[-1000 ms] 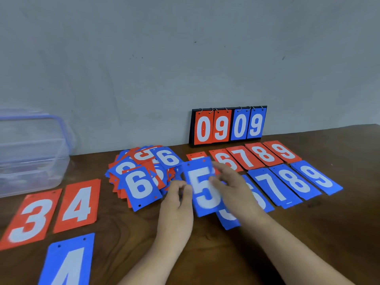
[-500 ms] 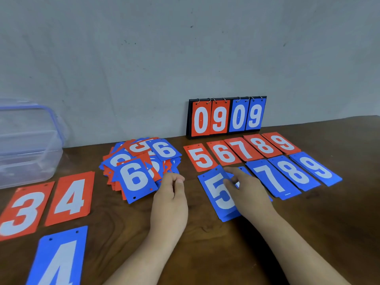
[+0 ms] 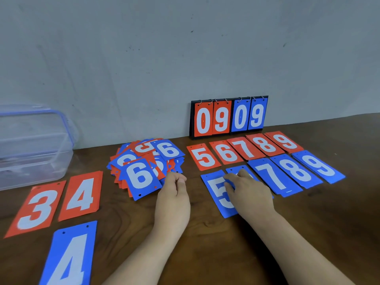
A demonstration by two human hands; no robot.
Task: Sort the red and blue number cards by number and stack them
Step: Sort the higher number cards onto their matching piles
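Note:
A mixed pile of red and blue cards [image 3: 144, 161] lies mid-table, a blue 6 [image 3: 140, 177] on top at its near side. My left hand [image 3: 173, 194] rests at the pile's right edge, fingers curled, fingertips at the cards. My right hand [image 3: 248, 192] lies flat on the blue 5 card [image 3: 216, 192] and hides most of the blue 6 stack behind it. Red stacks 5 [image 3: 203, 157], 6, 7, 8, 9 [image 3: 284, 141] form a back row; blue 7 [image 3: 273, 175], 8, 9 [image 3: 318, 166] sit in front. Red 3 [image 3: 39, 208], red 4 [image 3: 82, 195] and blue 4 [image 3: 70, 256] lie at the left.
A black flip scoreboard [image 3: 229, 117] showing 09 09 leans on the wall behind the rows. A clear plastic box [image 3: 33, 147] with a blue-rimmed lid stands at the far left. The brown wooden table [image 3: 329, 233] runs up to the grey wall.
The blue 5 held up in both hands has been laid onto the table in front of the red 5. My left hand let go and moved left to the pile's edge.

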